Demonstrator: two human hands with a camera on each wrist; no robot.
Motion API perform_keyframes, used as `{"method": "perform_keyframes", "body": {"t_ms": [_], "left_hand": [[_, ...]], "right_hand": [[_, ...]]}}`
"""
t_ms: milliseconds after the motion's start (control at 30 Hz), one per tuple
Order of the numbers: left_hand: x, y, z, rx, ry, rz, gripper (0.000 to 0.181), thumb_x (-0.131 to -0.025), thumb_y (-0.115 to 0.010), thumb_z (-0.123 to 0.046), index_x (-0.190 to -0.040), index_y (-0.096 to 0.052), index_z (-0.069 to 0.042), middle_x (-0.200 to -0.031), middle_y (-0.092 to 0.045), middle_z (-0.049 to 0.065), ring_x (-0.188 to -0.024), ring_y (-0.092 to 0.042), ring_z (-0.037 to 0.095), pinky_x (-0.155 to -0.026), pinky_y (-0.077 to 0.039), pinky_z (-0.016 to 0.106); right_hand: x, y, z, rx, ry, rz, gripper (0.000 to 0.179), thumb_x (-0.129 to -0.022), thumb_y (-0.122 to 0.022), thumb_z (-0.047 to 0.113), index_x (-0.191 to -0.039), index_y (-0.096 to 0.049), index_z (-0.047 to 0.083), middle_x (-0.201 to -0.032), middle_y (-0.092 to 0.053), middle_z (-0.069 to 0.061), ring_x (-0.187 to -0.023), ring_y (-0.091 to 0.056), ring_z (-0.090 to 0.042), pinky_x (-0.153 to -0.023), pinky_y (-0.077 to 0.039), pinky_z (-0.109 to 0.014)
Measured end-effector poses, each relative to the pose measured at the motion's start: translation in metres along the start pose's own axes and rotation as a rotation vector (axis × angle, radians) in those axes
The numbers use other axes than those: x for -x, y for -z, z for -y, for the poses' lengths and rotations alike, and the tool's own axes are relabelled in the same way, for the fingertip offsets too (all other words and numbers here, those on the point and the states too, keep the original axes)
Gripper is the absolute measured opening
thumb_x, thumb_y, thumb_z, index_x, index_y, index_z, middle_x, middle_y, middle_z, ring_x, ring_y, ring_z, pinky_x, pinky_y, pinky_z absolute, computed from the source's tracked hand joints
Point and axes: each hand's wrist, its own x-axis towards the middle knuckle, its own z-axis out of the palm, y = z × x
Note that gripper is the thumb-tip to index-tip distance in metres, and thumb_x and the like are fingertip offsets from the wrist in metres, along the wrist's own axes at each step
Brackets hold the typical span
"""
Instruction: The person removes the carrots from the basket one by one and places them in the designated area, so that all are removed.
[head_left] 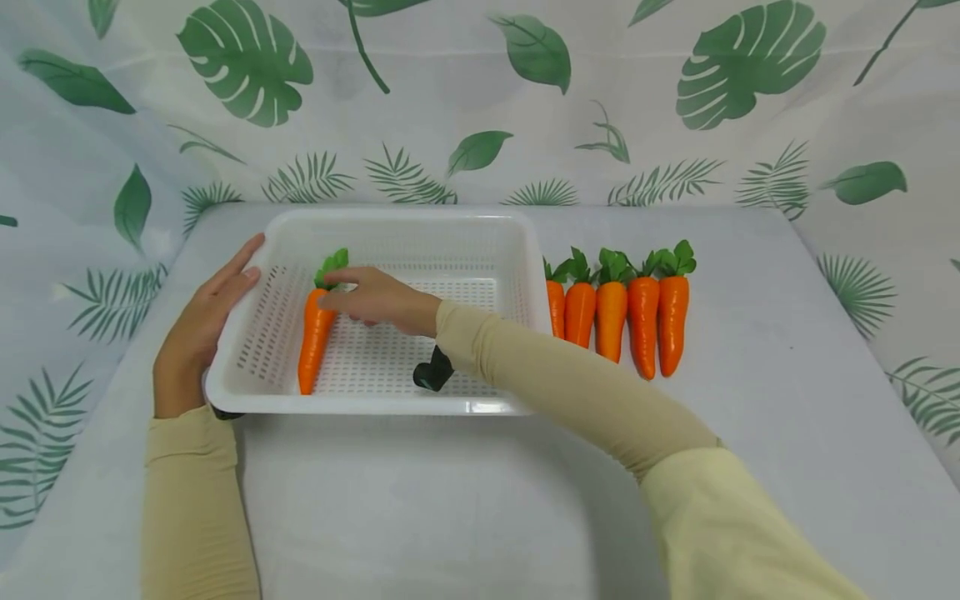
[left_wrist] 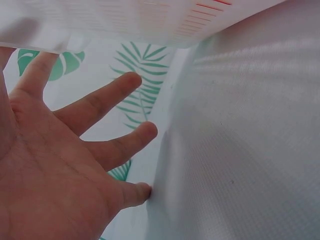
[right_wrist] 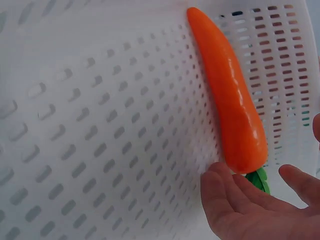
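A white perforated plastic basket (head_left: 375, 406) sits on the table with one orange carrot (head_left: 313, 342) lying lengthwise near its left wall. My right hand (head_left: 382, 298) is inside the basket at the carrot's leafy end. In the right wrist view the thumb and fingers (right_wrist: 215, 185) stand apart around the green top (right_wrist: 258, 181), close to the carrot's thick end; whether they touch it is unclear. My left hand (head_left: 198, 329) rests against the basket's left rim, fingers extended. The left wrist view shows its palm (left_wrist: 55, 165) and spread fingers under the basket's edge.
Several more carrots (head_left: 672, 325) with green tops lie side by side right of the basket, some partly hidden by the basket wall and my right sleeve (head_left: 570, 383). A leaf-print cloth (head_left: 420, 108) hangs behind the white-covered table (head_left: 787, 375).
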Motion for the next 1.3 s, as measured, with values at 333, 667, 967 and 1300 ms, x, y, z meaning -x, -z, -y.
{"method": "perform_keyframes", "body": {"t_ms": [333, 667, 967, 1300], "left_hand": [[-0.002, -0.002, 0.001, 0.001, 0.001, 0.000, 0.061, -0.114, -0.051, -0.043, -0.169, -0.026, -0.047, -0.174, -0.029, 0.009, -0.115, -0.064, 0.012, -0.079, -0.063, 0.029], [-0.002, -0.002, 0.002, 0.008, 0.013, 0.000, 0.060, -0.113, -0.051, -0.044, -0.168, -0.027, -0.050, -0.174, -0.029, 0.009, -0.114, -0.064, 0.011, -0.079, -0.063, 0.029], [-0.001, 0.000, 0.004, 0.026, -0.005, 0.023, 0.060, -0.114, -0.050, -0.042, -0.169, -0.026, -0.048, -0.172, -0.031, 0.010, -0.111, -0.066, 0.011, -0.078, -0.063, 0.029], [0.000, 0.003, 0.003, 0.018, -0.017, 0.022, 0.061, -0.114, -0.050, -0.041, -0.170, -0.026, -0.046, -0.171, -0.032, 0.011, -0.109, -0.067, 0.010, -0.076, -0.063, 0.029]], "right_hand": [[-0.005, -0.009, -0.002, -0.037, -0.004, 0.018, 0.056, -0.109, -0.063, 0.026, -0.162, -0.050, 0.013, -0.160, -0.050, -0.008, -0.116, -0.059, -0.014, -0.100, -0.054, -0.040], [-0.008, -0.016, -0.002, -0.143, -0.007, 0.028, 0.062, -0.106, -0.067, 0.018, -0.164, -0.046, 0.011, -0.155, -0.055, -0.009, -0.116, -0.062, -0.017, -0.100, -0.055, -0.039], [-0.014, -0.021, -0.003, -0.217, -0.004, 0.041, 0.068, -0.103, -0.069, 0.013, -0.165, -0.042, 0.011, -0.160, -0.049, -0.011, -0.118, -0.059, -0.017, -0.100, -0.056, -0.038], [-0.019, -0.027, -0.002, -0.222, 0.005, 0.023, 0.073, -0.101, -0.072, 0.010, -0.166, -0.039, 0.009, -0.156, -0.051, -0.014, -0.118, -0.058, -0.018, -0.097, -0.058, -0.035]]}}
